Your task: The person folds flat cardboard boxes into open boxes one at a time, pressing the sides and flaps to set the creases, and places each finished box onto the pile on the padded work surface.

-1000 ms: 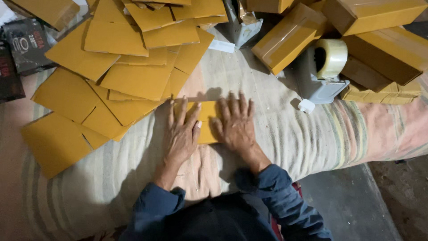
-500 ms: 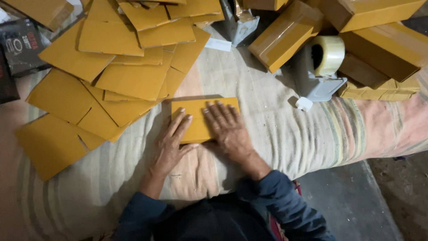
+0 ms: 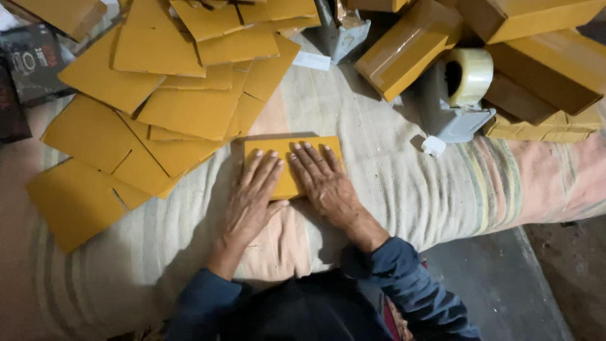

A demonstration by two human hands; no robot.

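Since the earlier frame, both palms have been drawn slightly apart. At frame centre, the left hand (image 3: 252, 199) and right hand (image 3: 325, 183) are laid flat, fingers spread, on the small folded carton (image 3: 285, 151) on the striped cloth (image 3: 391, 183). Unfolded cardboard blanks (image 3: 183, 107) are seen upper left; finished boxes (image 3: 410, 47) and a tape dispenser (image 3: 457, 95) upper right. Many blanks are judged unprocessed.

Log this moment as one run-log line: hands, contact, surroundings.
left hand: flat on folded cardboard piece | right hand: flat on same piece | surface: striped cloth | left: flat cardboard pile | right: tape dispenser
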